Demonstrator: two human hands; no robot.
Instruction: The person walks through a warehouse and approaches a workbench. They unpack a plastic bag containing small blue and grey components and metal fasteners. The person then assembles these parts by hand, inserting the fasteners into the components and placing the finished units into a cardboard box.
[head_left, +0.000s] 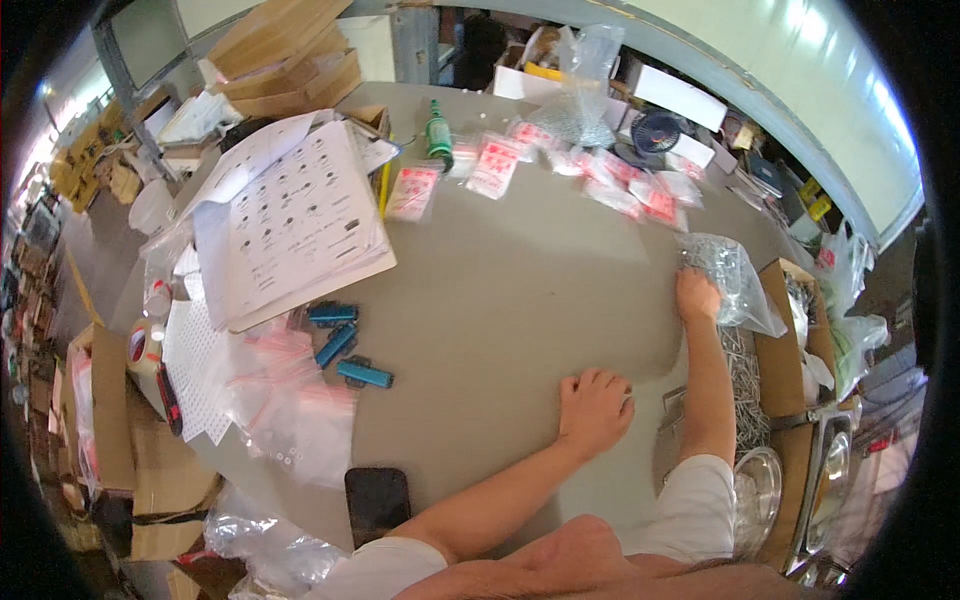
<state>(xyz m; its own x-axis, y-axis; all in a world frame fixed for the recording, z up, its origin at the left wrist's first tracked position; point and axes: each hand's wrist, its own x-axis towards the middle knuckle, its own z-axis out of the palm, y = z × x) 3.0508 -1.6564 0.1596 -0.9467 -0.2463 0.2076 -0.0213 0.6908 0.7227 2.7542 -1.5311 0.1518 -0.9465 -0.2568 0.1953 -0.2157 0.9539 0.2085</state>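
My left hand [597,410] lies on the grey table, palm down, its fingers slightly bent and apart, with nothing seen in it. At the right side, my right hand [698,293] is closed on the near left edge of a clear plastic bag [722,262] holding small silvery metal pieces. Its fingertips are partly hidden against the bag. Below the bag, beside my right forearm, is a pile of thin metal pieces [742,385]. Next to it stands a cardboard box [783,350] with more bags and parts inside.
Small bags with red print [493,168] lie along the far side near a green bottle [438,135] and a dark fan [655,132]. At left are a clipboard of papers [300,220], blue clip-like pieces [364,373], empty zip bags [300,400] and a black phone [378,503].
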